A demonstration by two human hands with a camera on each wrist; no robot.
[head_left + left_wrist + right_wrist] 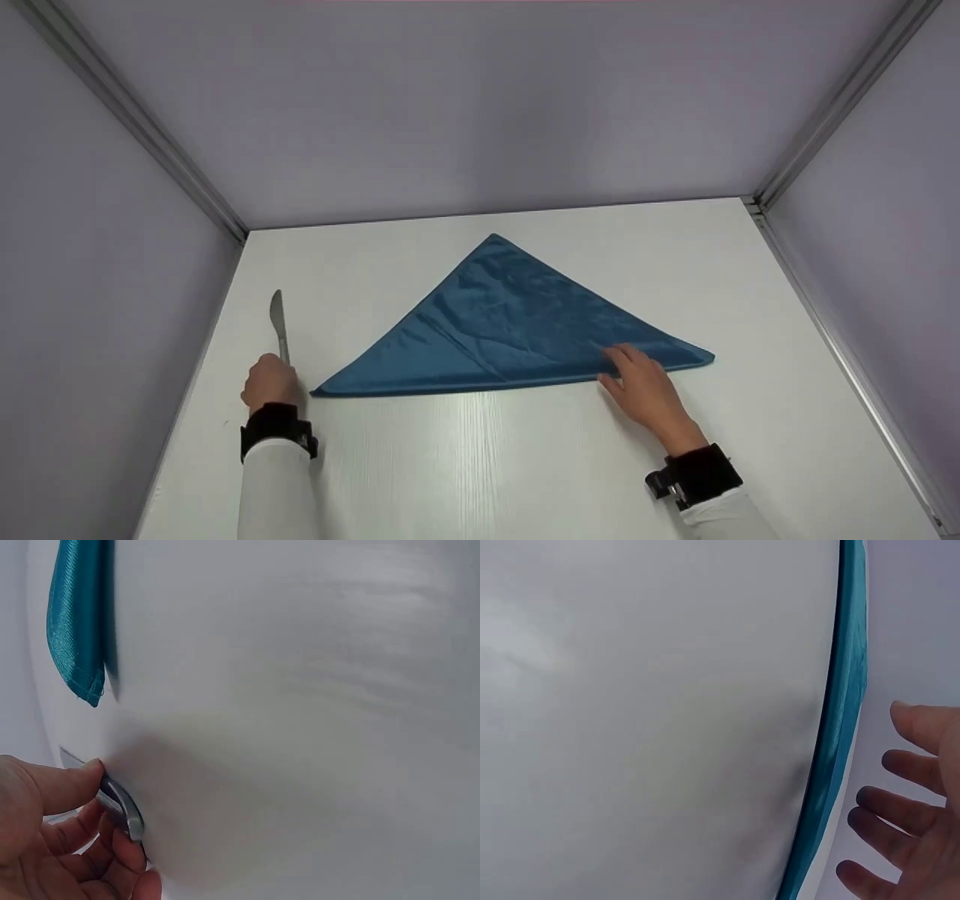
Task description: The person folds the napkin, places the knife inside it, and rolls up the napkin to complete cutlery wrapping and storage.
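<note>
We're gripping the knife (279, 324) handle with our left hand (268, 382) on the desk (480, 465); our right hand (646, 390), fingers flat, is pressing the folded blue napkin (510, 322) by its near-right edge. Risk: pressure sliding the slick cloth, skewing the fold.

Light's bright and even from above on my feed, soft glare streak down the white table (480, 450), barely any shadows, head view sharp, but both wrist views are smeary, blurred and badly warped.
</note>
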